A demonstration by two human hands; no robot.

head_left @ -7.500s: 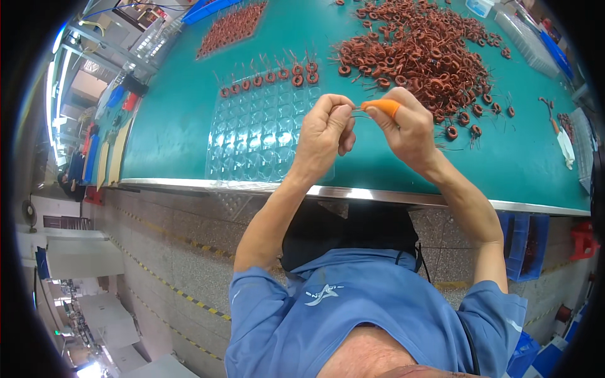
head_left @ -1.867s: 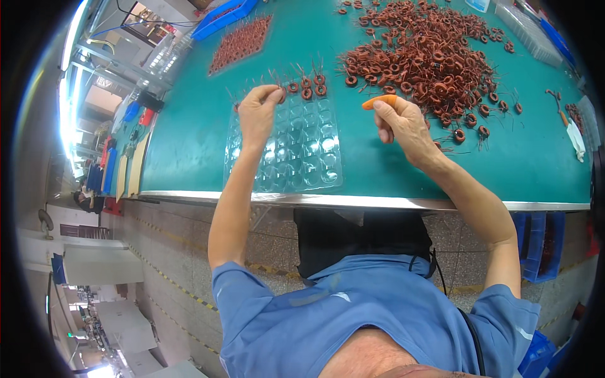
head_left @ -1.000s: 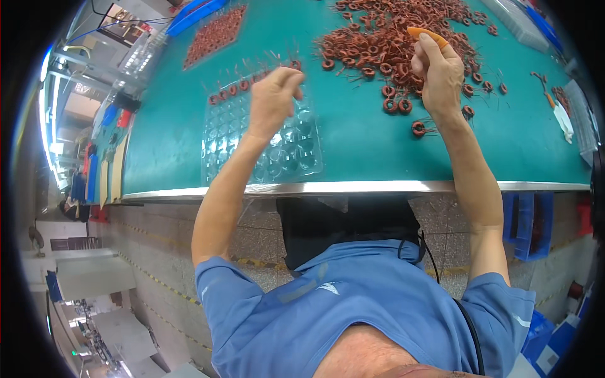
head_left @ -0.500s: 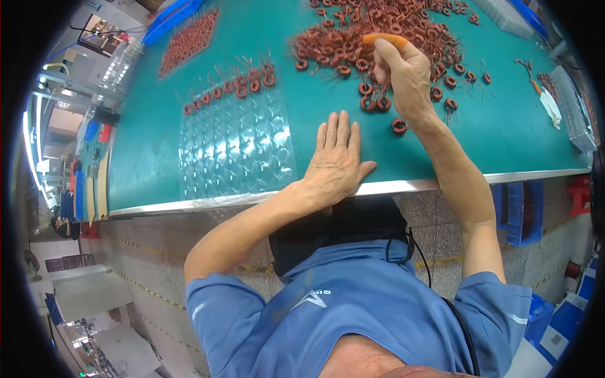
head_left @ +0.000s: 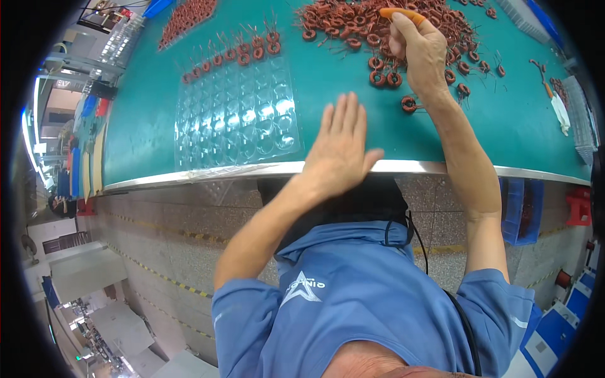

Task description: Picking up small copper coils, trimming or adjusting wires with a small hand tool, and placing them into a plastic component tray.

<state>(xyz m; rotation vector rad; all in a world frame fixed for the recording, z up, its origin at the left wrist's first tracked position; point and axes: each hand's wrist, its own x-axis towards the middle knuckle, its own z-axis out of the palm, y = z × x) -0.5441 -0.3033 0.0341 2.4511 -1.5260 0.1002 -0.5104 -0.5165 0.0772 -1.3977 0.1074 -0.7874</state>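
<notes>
My right hand [head_left: 427, 60] is closed round an orange-handled tool [head_left: 401, 14]; the tool's working end is hidden. It is over the near side of a large pile of copper-wound ring coils [head_left: 353, 22] with wire leads. A single ring coil [head_left: 409, 104] lies just below my right wrist. My left hand [head_left: 340, 142], slightly blurred, is open with fingers stretched out and holds nothing, near the table's front edge. To its left lies a clear plastic blister tray [head_left: 236, 120], with upright ring coils [head_left: 244, 58] along its far rows and the nearer pockets bare.
A second filled tray of coils [head_left: 186, 22] is at the far left of the green table [head_left: 142, 132]. On the right lie another orange-handled tool with a white wrap [head_left: 559, 113] and stacked clear trays [head_left: 580, 116]. A blue bin [head_left: 524, 214] stands beneath the table edge.
The whole view has shifted, so the table sits higher in it. My left hand, flat on the table before, looks slightly lifted and blurred. My right hand keeps its hold on the tool.
</notes>
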